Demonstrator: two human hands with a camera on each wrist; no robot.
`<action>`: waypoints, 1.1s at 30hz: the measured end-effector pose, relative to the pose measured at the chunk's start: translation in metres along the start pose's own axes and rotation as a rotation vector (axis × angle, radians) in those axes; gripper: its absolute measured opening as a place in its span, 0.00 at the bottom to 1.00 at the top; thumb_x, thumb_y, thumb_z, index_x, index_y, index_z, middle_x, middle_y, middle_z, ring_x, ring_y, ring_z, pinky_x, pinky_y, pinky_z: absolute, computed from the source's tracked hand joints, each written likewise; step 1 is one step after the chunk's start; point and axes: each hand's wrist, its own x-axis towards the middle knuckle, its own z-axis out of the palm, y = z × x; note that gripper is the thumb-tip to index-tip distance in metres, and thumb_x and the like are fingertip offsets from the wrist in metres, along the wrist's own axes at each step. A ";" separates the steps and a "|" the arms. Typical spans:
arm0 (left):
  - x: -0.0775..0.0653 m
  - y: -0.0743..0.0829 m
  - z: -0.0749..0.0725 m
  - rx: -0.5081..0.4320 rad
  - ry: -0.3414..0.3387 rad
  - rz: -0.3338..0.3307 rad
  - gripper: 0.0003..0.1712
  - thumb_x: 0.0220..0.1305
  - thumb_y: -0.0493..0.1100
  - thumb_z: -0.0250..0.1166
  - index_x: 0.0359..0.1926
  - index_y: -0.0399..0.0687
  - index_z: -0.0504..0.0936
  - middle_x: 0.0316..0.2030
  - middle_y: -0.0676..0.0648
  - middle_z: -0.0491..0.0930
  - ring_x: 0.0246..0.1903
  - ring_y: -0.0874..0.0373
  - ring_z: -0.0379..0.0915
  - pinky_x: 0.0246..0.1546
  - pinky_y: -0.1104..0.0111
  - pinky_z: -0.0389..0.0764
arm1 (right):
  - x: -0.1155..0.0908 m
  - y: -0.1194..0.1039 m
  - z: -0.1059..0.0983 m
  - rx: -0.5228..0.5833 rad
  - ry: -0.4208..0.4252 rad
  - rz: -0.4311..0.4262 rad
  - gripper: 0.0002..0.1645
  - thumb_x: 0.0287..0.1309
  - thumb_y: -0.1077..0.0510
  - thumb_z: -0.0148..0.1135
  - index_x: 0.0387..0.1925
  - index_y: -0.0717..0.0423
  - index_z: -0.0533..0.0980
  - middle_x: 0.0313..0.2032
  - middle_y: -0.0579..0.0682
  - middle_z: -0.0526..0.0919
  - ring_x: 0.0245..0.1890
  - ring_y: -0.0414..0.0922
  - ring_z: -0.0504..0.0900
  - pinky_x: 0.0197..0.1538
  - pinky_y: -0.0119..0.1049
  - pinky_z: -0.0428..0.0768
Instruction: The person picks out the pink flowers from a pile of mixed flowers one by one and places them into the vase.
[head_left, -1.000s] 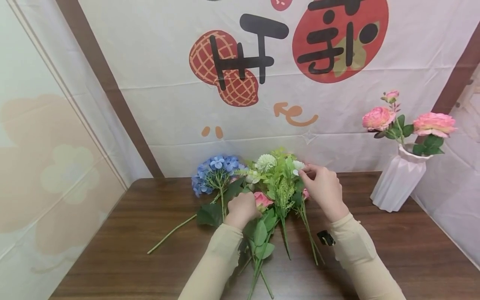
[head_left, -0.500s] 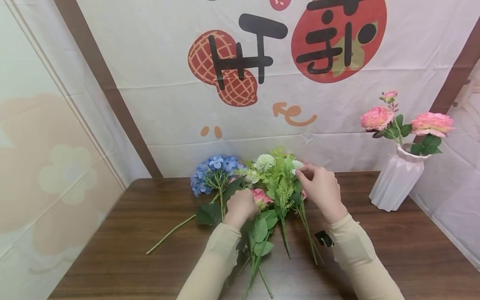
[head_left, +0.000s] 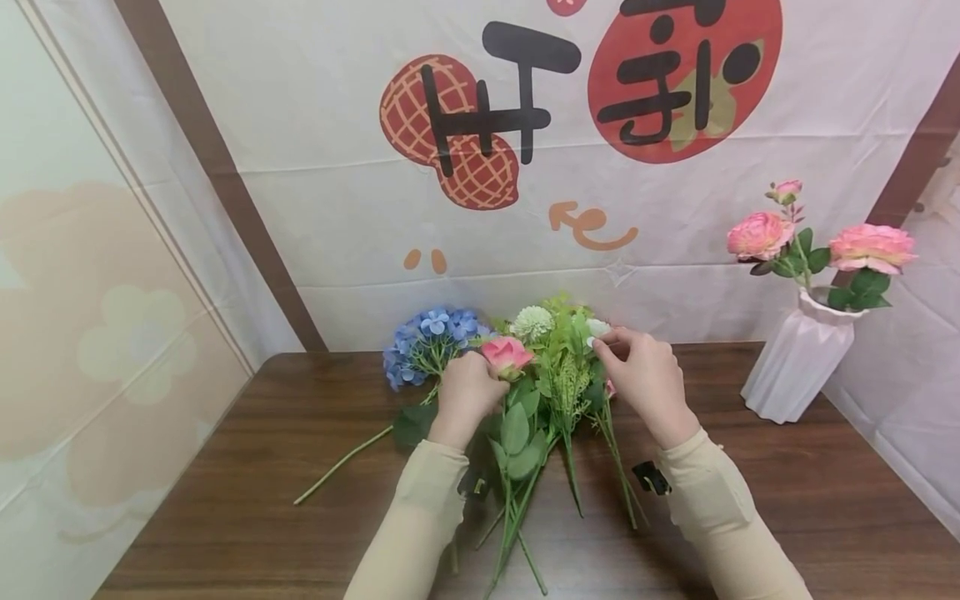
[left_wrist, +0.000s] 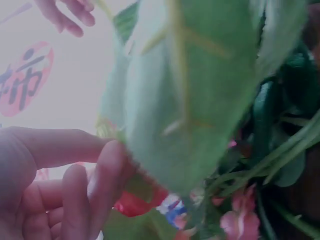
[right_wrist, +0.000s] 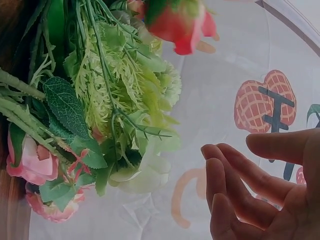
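Note:
My left hand point(head_left: 467, 398) pinches a pink rose point(head_left: 508, 357) just beneath its bloom, with the bloom lifted above the pile. Its green leaves point(head_left: 516, 429) hang below the fingers, and one leaf point(left_wrist: 185, 95) fills much of the left wrist view. To the right, my right hand point(head_left: 647, 382) hovers close to a white flower point(head_left: 597, 327). In the right wrist view its thumb and loosely bent fingers point(right_wrist: 235, 175) are apart, with nothing between them. Green sprigs point(head_left: 564, 379) and a white pompom flower point(head_left: 533, 322) lie between the hands.
A blue hydrangea point(head_left: 435, 337) lies on the left, its stem pointing toward the front left. At the right back of the wooden table point(head_left: 247, 500) stands a white vase point(head_left: 799, 358) with pink flowers point(head_left: 872, 248). A printed cloth point(head_left: 337, 208) hangs behind the table.
The left hand has moved up and slightly left, raising the pink rose out of the pile. My right hand has stayed almost still.

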 end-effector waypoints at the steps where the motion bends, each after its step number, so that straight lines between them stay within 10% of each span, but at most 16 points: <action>1: -0.001 0.001 -0.003 -0.020 0.014 0.001 0.20 0.49 0.44 0.69 0.07 0.51 0.74 0.07 0.55 0.76 0.12 0.61 0.73 0.24 0.63 0.78 | 0.000 0.000 0.000 0.002 0.002 -0.002 0.14 0.60 0.43 0.58 0.40 0.42 0.83 0.21 0.44 0.83 0.22 0.45 0.79 0.23 0.41 0.72; 18: -0.006 0.009 -0.025 -0.473 0.280 0.025 0.10 0.55 0.49 0.69 0.24 0.49 0.85 0.15 0.53 0.82 0.13 0.63 0.77 0.20 0.68 0.76 | -0.012 -0.017 -0.006 0.047 0.056 -0.074 0.14 0.61 0.44 0.58 0.40 0.45 0.83 0.34 0.44 0.87 0.23 0.41 0.81 0.26 0.42 0.75; 33: -0.019 0.023 -0.038 -0.789 0.684 0.224 0.16 0.51 0.51 0.73 0.20 0.44 0.81 0.15 0.47 0.81 0.16 0.59 0.77 0.21 0.72 0.71 | -0.032 -0.048 -0.017 0.322 0.245 -0.325 0.07 0.57 0.54 0.65 0.37 0.50 0.84 0.31 0.43 0.87 0.28 0.38 0.84 0.33 0.28 0.80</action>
